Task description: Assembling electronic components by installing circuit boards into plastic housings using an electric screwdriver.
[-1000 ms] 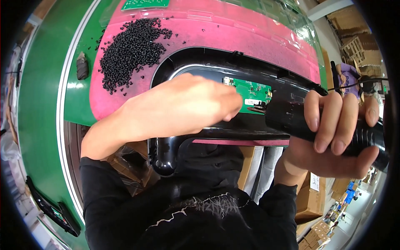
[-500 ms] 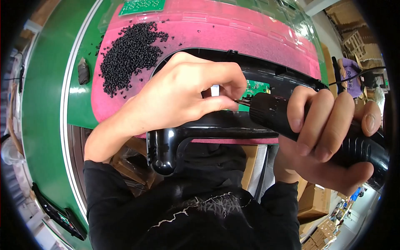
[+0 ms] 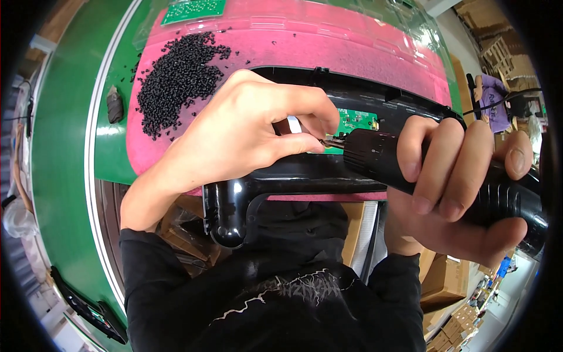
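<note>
Nearest, your black shirt (image 3: 270,287) fills the bottom. Your right hand (image 3: 460,170) is wrapped round the black electric screwdriver (image 3: 375,155), which lies roughly level, bit (image 3: 335,142) pointing left. Your left hand (image 3: 249,120) has thumb and fingers curled in right at the bit's tip. A second ago that hand was a loose fist, apart from the bit, and the driver sat further right; now tip and fingertips have met, over the board. Versus half a second back, only a slight shift left. Green circuit board (image 3: 359,120) is where it was, lying in the black housing (image 3: 328,169), on the pink mat (image 3: 275,54). Beyond your left forearm, the pile of small black screws (image 3: 179,82) looks unchanged; further out, a second green board (image 3: 193,10) at the clear tray (image 3: 270,23), cut off by the top edge. Hard to read: your left hand covers the board's left part, can't tell if it's pinching a screw; pale patch in its finger gap, unidentified; bit contact unclear; driver's rear end lost in the dark rim. Far right, a person in purple (image 3: 494,108), small and partial.
</note>
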`<state>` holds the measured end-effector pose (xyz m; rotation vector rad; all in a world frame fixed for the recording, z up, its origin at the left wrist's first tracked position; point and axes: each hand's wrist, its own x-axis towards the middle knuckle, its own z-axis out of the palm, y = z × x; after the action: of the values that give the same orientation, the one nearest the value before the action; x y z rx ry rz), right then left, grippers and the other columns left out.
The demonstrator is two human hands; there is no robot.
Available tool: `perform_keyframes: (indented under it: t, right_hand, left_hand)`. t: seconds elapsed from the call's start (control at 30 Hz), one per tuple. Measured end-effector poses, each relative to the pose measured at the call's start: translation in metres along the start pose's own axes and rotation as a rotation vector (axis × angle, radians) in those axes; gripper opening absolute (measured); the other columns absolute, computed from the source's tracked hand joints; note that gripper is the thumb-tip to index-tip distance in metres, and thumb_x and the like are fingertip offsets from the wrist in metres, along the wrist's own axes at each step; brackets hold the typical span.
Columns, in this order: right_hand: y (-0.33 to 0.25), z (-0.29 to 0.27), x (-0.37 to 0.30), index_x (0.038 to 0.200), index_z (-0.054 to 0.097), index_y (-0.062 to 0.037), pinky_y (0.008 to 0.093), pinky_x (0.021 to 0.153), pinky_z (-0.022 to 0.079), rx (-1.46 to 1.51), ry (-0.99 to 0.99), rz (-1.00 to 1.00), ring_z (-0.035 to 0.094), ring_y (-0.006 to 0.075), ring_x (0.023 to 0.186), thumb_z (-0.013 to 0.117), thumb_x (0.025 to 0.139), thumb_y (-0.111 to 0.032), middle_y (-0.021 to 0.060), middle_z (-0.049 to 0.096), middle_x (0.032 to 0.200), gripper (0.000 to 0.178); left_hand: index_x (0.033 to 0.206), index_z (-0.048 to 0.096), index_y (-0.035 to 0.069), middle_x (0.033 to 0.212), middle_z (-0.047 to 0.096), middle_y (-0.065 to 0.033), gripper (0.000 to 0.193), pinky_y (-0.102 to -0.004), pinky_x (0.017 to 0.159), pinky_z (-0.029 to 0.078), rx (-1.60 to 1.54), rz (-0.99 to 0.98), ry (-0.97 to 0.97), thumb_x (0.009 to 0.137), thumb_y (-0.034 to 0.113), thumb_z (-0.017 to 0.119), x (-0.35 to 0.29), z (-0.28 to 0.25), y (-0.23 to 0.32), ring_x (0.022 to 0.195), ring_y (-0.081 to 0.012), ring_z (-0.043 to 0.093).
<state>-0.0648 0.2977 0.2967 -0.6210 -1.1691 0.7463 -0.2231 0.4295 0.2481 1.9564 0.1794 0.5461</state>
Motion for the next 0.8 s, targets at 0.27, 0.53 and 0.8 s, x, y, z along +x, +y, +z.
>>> perform_keyframes:
  t: [0.27,0.53,0.8]
  right_hand:
    - [0.000,0.001,-0.002,0.114,0.046,-0.0159,0.0275,0.059,0.041,0.022,0.033,-0.004,0.048,0.0076,0.052,0.066,0.085,-0.046,-0.0048,0.052,0.068,0.047]
    - [-0.011,-0.016,-0.006,0.115,0.046,-0.0150,0.0285,0.058,0.039,-0.061,0.018,-0.007,0.045,0.0093,0.050,0.060,0.088,-0.045,-0.0033,0.050,0.065,0.043]
    - [-0.013,-0.045,-0.014,0.111,0.048,-0.0121,0.0302,0.053,0.035,-0.176,0.148,0.072,0.040,0.0113,0.048,0.051,0.092,-0.042,-0.0014,0.045,0.062,0.036]
  left_hand:
    - [0.099,0.065,-0.002,0.087,0.070,-0.0110,0.023,-0.0287,0.070,0.055,-0.141,-0.070,-0.044,0.076,0.000,0.071,0.002,0.002,0.001,0.078,-0.0213,0.070]
    - [0.088,0.067,-0.004,0.077,0.066,-0.0135,0.018,-0.0339,0.065,0.053,0.124,0.176,-0.051,0.072,0.001,0.072,0.002,0.011,0.001,0.072,-0.0287,0.065]
    - [0.085,0.064,-0.004,0.077,0.068,-0.0103,0.003,-0.0272,0.064,0.052,0.256,0.053,0.122,0.084,-0.001,0.065,0.003,0.008,-0.001,0.071,-0.0199,0.067]
